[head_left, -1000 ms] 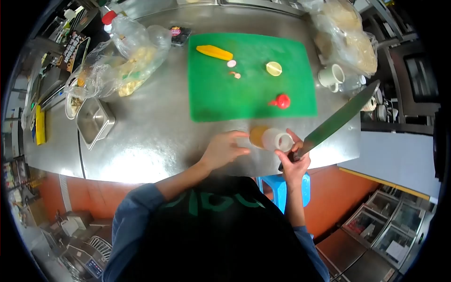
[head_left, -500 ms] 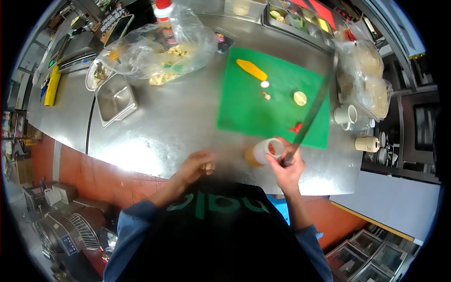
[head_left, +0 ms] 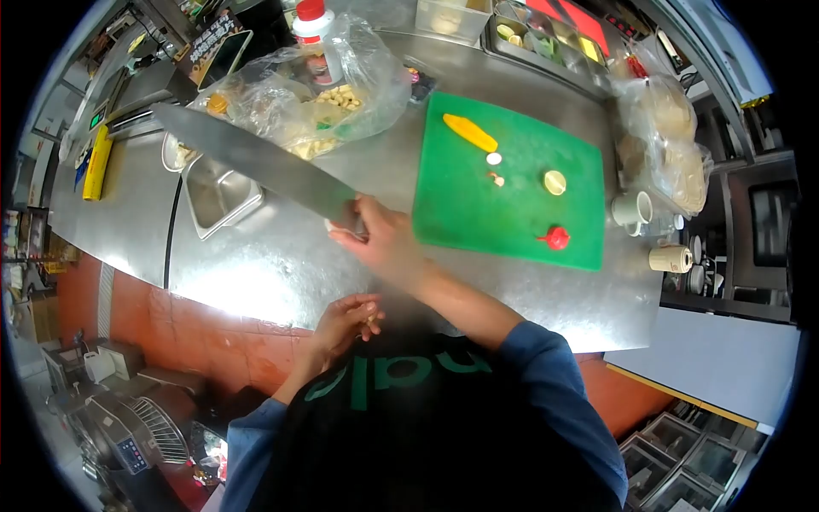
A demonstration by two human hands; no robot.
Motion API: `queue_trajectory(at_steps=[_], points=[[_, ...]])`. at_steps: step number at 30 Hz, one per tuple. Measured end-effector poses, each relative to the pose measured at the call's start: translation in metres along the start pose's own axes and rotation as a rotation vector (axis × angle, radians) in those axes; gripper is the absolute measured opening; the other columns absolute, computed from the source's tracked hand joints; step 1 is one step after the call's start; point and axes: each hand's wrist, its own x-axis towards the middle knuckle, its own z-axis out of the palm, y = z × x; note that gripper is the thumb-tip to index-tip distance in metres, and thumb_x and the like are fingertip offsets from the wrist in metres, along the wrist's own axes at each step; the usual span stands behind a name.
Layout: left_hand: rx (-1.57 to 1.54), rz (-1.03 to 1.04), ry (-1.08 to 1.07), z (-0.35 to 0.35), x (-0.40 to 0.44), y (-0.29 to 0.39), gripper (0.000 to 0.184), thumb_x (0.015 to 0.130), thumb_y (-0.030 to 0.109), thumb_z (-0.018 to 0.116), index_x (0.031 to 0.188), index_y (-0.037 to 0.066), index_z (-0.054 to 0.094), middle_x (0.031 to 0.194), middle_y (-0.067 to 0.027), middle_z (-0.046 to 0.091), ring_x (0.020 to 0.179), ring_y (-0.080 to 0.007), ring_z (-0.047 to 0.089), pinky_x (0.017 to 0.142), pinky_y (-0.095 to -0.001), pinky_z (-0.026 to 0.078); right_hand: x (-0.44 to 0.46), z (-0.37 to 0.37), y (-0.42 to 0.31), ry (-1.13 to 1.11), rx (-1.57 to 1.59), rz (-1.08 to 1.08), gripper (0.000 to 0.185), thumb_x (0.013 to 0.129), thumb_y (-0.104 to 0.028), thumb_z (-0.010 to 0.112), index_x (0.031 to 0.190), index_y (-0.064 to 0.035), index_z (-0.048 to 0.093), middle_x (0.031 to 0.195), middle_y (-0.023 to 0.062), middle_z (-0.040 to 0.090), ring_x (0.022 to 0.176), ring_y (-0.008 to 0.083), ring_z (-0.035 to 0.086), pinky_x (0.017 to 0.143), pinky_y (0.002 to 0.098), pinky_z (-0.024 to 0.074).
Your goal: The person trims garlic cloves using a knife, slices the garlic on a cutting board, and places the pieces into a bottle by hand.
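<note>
Steel knife [head_left: 264, 166], broad and tapering, slants lengthwise far-left from the gripping right hand [head_left: 386, 243], the left hand [head_left: 345, 324] half-curled, contents unclear.

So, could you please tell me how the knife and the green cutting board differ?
The knife is long and narrow, the cutting board broad. The knife's blade is grey, the cutting board green. The right hand holds the knife; the cutting board lies on the counter.

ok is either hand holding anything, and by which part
The right hand grips the large knife at its handle end, mostly hidden in the grip. Whether the left hand holds anything cannot be told.
</note>
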Motion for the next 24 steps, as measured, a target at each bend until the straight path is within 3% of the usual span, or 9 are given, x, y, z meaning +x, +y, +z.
queue_trajectory(at_steps=[6,9,11,14,15,16,18,20,24], points=[[0.065,0.085,0.118,0.007,0.03,-0.008,0.018,0.086,0.011,0.065,0.098,-0.002,0.06,0.082,-0.0072,0.062,0.069,-0.0158,0.061,0.058,-0.0239,0.045,0.01,0.004,0.0,-0.008,0.057,-0.039,0.045,0.075,-0.019,0.076,0.11,-0.0027,0.052,0.092,0.0109,0.062,0.068,0.0215,0.064,0.056,0.0304,0.0499],[0.1,0.091,0.094,0.018,0.042,-0.004,0.017,0.086,0.011,0.064,0.096,-0.002,0.061,0.081,-0.0068,0.061,0.069,-0.0152,0.06,0.058,-0.0233,0.045,0.006,-0.026,-0.01,-0.009,0.166,0.131,0.043,0.076,-0.02,0.074,0.111,-0.0057,0.054,0.092,0.0099,0.062,0.067,0.0194,0.063,0.056,0.0289,0.0497],[0.122,0.096,0.106,0.027,0.05,-0.001,0.018,0.087,0.013,0.064,0.096,-0.002,0.061,0.08,-0.0067,0.061,0.067,-0.0145,0.06,0.057,-0.0228,0.044,-0.001,-0.053,0.004,0.291,-0.206,-0.022,0.027,0.079,-0.021,0.071,0.099,-0.0065,0.059,0.084,0.0066,0.063,0.062,0.0141,0.059,0.053,0.0263,0.047],[0.16,0.112,0.149,0.039,0.067,0.003,0.022,0.088,0.019,0.062,0.097,-0.002,0.061,0.075,-0.0064,0.062,0.063,-0.013,0.058,0.056,-0.0221,0.043,0.021,-0.112,0.088,0.283,-0.071,0.241,0.031,0.085,-0.03,0.065,0.074,-0.0029,0.058,0.059,0.0028,0.059,0.052,0.0097,0.054,0.049,0.0249,0.0423],[0.18,0.126,0.142,0.04,0.074,0.004,0.024,0.089,0.021,0.061,0.097,-0.002,0.061,0.073,-0.0063,0.061,0.061,-0.0126,0.057,0.055,-0.0221,0.043,0.041,-0.14,0.102,0.241,-0.15,0.433,0.035,0.082,-0.036,0.066,0.073,-0.0032,0.057,0.054,0.0104,0.055,0.049,0.0248,0.057,0.047,0.0363,0.0437],[0.201,0.135,0.138,0.042,0.078,0.004,0.025,0.09,0.023,0.06,0.098,-0.001,0.061,0.071,-0.0063,0.061,0.06,-0.0123,0.057,0.054,-0.0221,0.043,0.055,-0.16,0.128,0.24,-0.046,0.471,0.04,0.083,-0.039,0.065,0.073,-0.0008,0.059,0.058,0.0158,0.058,0.055,0.0296,0.061,0.05,0.0382,0.0455],[0.228,0.103,0.146,0.048,0.086,0.007,0.029,0.091,0.025,0.058,0.103,-0.001,0.059,0.081,-0.0058,0.06,0.065,-0.0124,0.056,0.057,-0.0233,0.042,0.076,-0.179,0.229,0.268,-0.357,0.52,0.045,0.082,-0.045,0.064,0.076,0.0001,0.061,0.062,0.0185,0.061,0.061,0.0349,0.062,0.056,0.0421,0.048],[0.239,0.101,0.135,0.053,0.1,0.01,0.031,0.092,0.026,0.057,0.106,-0.001,0.059,0.086,-0.0057,0.06,0.067,-0.0125,0.056,0.058,-0.0238,0.041,0.092,-0.192,0.27,0.279,-0.611,0.518,0.049,0.08,-0.049,0.064,0.081,-0.0005,0.064,0.066,0.0198,0.063,0.067,0.0373,0.063,0.065,0.0461,0.0491],[0.206,0.15,0.118,0.067,0.127,0.005,0.029,0.092,0.024,0.058,0.105,-0.002,0.06,0.084,-0.0066,0.061,0.065,-0.0127,0.056,0.055,-0.0237,0.041,0.111,-0.203,0.341,0.042,-0.795,0.563,0.046,0.079,-0.047,0.065,0.084,-0.0013,0.064,0.082,0.0189,0.064,0.084,0.036,0.062,0.077,0.0463,0.048]])
